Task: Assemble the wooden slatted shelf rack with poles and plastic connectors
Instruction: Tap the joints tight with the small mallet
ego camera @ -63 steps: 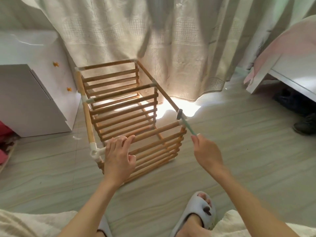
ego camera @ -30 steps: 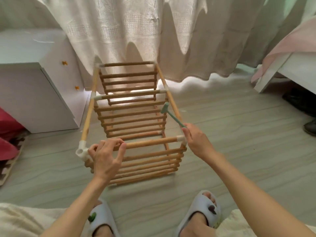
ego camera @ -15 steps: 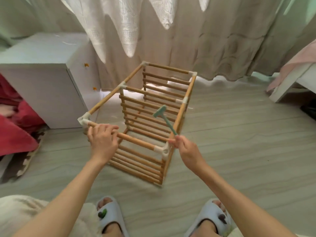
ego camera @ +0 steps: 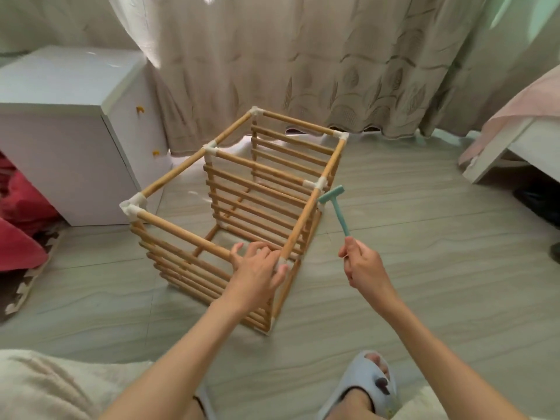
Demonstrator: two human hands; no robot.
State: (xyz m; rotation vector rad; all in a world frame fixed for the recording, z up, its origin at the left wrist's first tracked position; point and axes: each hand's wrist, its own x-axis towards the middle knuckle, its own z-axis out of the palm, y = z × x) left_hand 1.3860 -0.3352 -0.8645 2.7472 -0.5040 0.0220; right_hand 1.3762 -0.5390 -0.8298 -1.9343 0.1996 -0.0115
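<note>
The wooden slatted rack (ego camera: 242, 189) stands on the floor as a box of poles joined by white plastic connectors, with three slatted panels upright inside it. My left hand (ego camera: 257, 271) rests over the near right top corner, covering the connector there, fingers curled over the front pole. My right hand (ego camera: 362, 266) is to the right of the rack and pinches the handle of a small teal plastic mallet (ego camera: 336, 204). The mallet's head hangs in the air beside the middle connector (ego camera: 315, 184) of the right top pole.
A white cabinet (ego camera: 69, 137) stands left of the rack, with red cloth (ego camera: 21, 225) beside it. Beige curtains (ego camera: 303, 56) hang behind. A bed edge (ego camera: 515, 128) is at the right. My slippered right foot (ego camera: 369, 383) is near the bottom edge, on pale wood floor.
The rack has been turned on the floor. My left hand slid along the front pole from the left end to the right corner. The mallet moved from inside the frame to outside its right pole.
</note>
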